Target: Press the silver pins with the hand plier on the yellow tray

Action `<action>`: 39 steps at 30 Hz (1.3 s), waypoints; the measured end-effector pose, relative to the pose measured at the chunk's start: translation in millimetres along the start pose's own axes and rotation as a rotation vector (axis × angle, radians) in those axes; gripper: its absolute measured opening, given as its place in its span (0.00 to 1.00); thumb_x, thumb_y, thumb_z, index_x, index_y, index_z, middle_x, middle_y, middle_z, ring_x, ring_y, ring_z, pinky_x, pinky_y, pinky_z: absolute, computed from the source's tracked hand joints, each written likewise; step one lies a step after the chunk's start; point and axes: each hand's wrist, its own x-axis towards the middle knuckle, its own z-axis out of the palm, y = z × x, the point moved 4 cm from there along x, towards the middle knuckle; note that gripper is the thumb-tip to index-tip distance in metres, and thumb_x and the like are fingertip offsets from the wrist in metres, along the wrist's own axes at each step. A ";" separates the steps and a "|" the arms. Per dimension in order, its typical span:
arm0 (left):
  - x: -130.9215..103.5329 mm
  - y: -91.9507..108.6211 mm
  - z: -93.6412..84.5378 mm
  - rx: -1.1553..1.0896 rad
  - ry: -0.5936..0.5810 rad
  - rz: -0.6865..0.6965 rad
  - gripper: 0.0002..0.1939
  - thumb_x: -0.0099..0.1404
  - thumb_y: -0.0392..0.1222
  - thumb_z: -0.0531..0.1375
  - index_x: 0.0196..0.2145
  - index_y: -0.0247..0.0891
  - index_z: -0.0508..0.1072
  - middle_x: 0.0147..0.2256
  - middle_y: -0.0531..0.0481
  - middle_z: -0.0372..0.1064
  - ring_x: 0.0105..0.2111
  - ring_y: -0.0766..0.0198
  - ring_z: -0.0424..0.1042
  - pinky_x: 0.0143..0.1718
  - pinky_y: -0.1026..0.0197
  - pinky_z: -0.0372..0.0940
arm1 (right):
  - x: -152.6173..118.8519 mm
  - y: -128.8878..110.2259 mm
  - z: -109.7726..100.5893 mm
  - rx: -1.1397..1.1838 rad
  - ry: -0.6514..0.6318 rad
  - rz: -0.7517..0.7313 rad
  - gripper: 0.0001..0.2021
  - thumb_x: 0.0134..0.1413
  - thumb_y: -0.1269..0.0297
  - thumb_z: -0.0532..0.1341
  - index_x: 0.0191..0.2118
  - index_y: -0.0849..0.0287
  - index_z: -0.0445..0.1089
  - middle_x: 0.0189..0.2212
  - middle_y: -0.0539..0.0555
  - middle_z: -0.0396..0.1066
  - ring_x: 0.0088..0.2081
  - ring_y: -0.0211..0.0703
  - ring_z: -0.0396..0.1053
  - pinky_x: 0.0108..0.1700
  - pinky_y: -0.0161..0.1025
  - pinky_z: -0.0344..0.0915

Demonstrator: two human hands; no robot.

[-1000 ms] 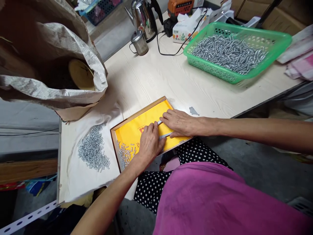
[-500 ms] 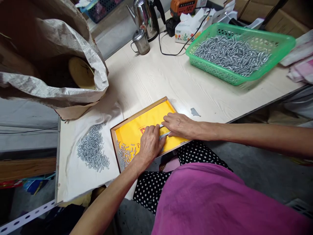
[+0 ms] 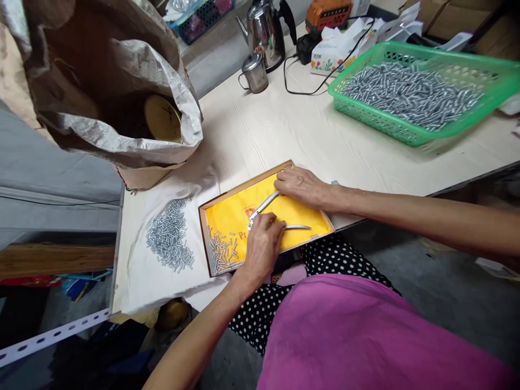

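In front of me lies a shallow box lid (image 3: pixel 222 210) with a yellow inside. Over it is a plier-like metal tool (image 3: pixel 265 206) with two long silver handles, spread apart. My left hand (image 3: pixel 264 242) is closed around the tool near its pivot, hiding part of it. My right hand (image 3: pixel 301 187) has its fingers bent round the end of the upper handle. The lower handle sticks out free to the right of my left hand. Small silver metal pieces (image 3: pixel 221 253), like short pins or springs, are scattered in the lid's left corner.
Left of the lid, a heap of the same small pieces (image 3: pixel 169 237) sits on white cloth (image 3: pixel 134 281). A green basket (image 3: pixel 377 120) holds many more. Behind stand an open paper sack (image 3: pixel 154 172), a metal cup (image 3: pixel 255 78), a kettle (image 3: pixel 264 38) and a tissue box (image 3: pixel 323 62).
The tool's handles have spread from close together to wide apart. My right hand has moved up and away from my left with the upper handle. The whole view has shifted slightly.
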 end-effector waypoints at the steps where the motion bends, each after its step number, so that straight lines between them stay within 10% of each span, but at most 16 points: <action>1: -3.2 -6.1 -9.1 -0.002 0.067 -0.042 0.11 0.72 0.39 0.55 0.45 0.37 0.77 0.44 0.43 0.70 0.45 0.56 0.66 0.47 0.55 0.65 | -6.2 -5.8 -3.5 0.024 0.014 -0.004 0.11 0.67 0.69 0.51 0.39 0.61 0.71 0.37 0.59 0.71 0.40 0.48 0.62 0.39 0.43 0.56; 4: -16.9 -30.1 -31.3 0.046 0.148 -0.245 0.11 0.71 0.41 0.57 0.39 0.36 0.78 0.37 0.44 0.70 0.40 0.57 0.67 0.44 0.56 0.64 | -30.1 -29.3 -11.7 0.172 -0.013 -0.116 0.11 0.67 0.59 0.56 0.38 0.60 0.69 0.37 0.58 0.69 0.39 0.46 0.62 0.39 0.41 0.56; 15: -20.1 -46.9 -11.9 -0.060 -0.427 -0.711 0.14 0.62 0.48 0.61 0.24 0.38 0.76 0.24 0.51 0.70 0.27 0.63 0.67 0.28 0.62 0.52 | -49.4 -59.8 22.8 0.283 -0.042 -0.106 0.06 0.65 0.63 0.57 0.36 0.58 0.66 0.33 0.54 0.68 0.33 0.43 0.63 0.35 0.40 0.52; 23: -26.6 -60.1 -45.6 0.174 -0.592 -0.580 0.10 0.61 0.40 0.59 0.29 0.36 0.80 0.33 0.44 0.76 0.33 0.59 0.73 0.29 0.62 0.55 | -53.0 -63.0 29.3 0.264 0.096 -0.129 0.11 0.68 0.63 0.52 0.34 0.57 0.65 0.28 0.52 0.68 0.30 0.43 0.62 0.34 0.41 0.51; 30: -51.3 -162.2 -104.5 0.569 -0.334 -0.794 0.16 0.71 0.41 0.51 0.45 0.38 0.78 0.46 0.41 0.73 0.42 0.54 0.74 0.33 0.61 0.61 | -54.7 -64.0 38.2 0.261 0.141 -0.099 0.12 0.70 0.61 0.50 0.35 0.57 0.65 0.29 0.52 0.67 0.32 0.44 0.63 0.36 0.42 0.52; 34: -60.3 -216.3 -100.2 0.649 -0.377 -0.678 0.18 0.71 0.36 0.48 0.47 0.37 0.77 0.45 0.40 0.72 0.48 0.51 0.70 0.33 0.59 0.61 | -56.1 -64.1 38.1 0.266 0.149 -0.104 0.12 0.70 0.60 0.50 0.36 0.57 0.65 0.31 0.53 0.68 0.33 0.45 0.64 0.37 0.42 0.53; 39: -61.8 -238.1 -91.0 0.692 -0.428 -0.531 0.17 0.71 0.35 0.48 0.41 0.33 0.77 0.44 0.36 0.70 0.49 0.47 0.68 0.33 0.58 0.62 | -55.9 -64.6 34.2 0.262 0.145 -0.101 0.12 0.70 0.59 0.50 0.36 0.57 0.65 0.31 0.53 0.68 0.33 0.45 0.63 0.37 0.42 0.54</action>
